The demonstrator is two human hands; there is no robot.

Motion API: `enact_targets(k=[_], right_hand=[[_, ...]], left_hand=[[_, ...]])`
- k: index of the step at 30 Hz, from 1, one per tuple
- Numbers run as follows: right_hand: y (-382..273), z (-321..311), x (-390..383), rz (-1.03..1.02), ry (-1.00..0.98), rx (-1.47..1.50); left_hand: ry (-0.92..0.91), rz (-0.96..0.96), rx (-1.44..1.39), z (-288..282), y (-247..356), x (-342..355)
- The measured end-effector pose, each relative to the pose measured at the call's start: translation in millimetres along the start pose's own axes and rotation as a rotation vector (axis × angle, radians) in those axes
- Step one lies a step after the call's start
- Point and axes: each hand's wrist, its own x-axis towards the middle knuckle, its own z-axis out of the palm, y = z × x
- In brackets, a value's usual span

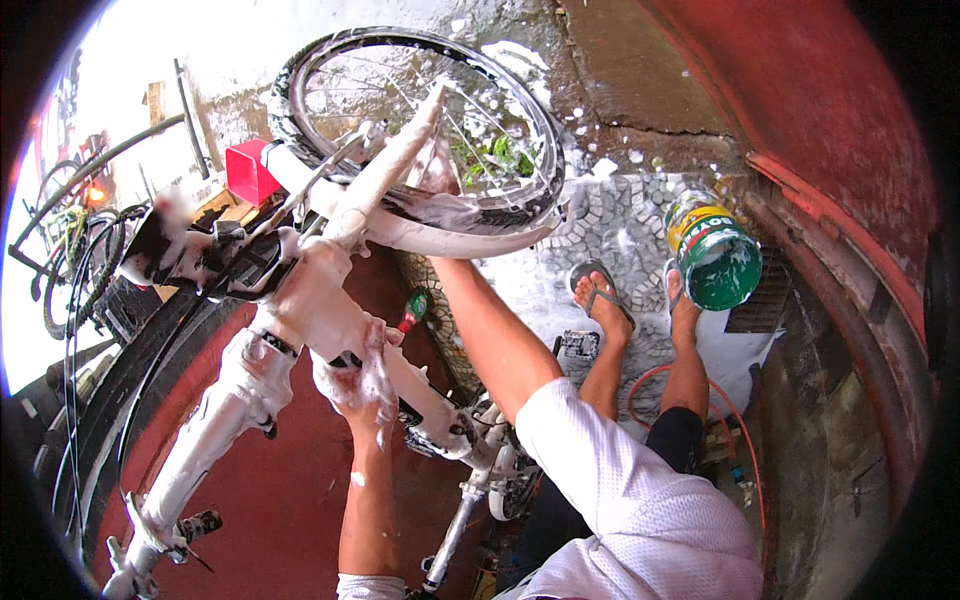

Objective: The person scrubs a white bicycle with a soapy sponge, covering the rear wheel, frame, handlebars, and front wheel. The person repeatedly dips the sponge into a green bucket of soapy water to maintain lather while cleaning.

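Left grip (362,380) cupped part-closed on the bike's (310,295) foamy tube (418,398), likely to steady it. Right grip (436,165) sits behind the bike's fork (383,190), by the wheel (554,150); half hidden, can't tell how closed. Bike's slanted, ahead-left of the person. Tub (722,265) right of bike, probably for clearance.

Left hand (366,380) on foamy bicycle (322,300)

We log a black-tyred wheel (553,150); left of it, a red box (250,172); below, a white frame (325,295); right, a green-and-yellow can (720,270), grey-and-white mosaic floor (610,225).
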Motion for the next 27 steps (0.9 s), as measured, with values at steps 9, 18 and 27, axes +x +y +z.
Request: enact_targets(k=[9,18,27], right_hand=[[-27,3,12,-0.079,0.119,-0.035],[-158,-27,-75,0.233,-0.017,0.595],[-206,-75,-80,0.317,-0.284,0.745]], left_hand=[[0.007,0.073,-0.03,-2,-8,0],[0.11,0.123,0.148,-29,-33,-3],[0.046,0.209,0.086,-34,-37,1]])
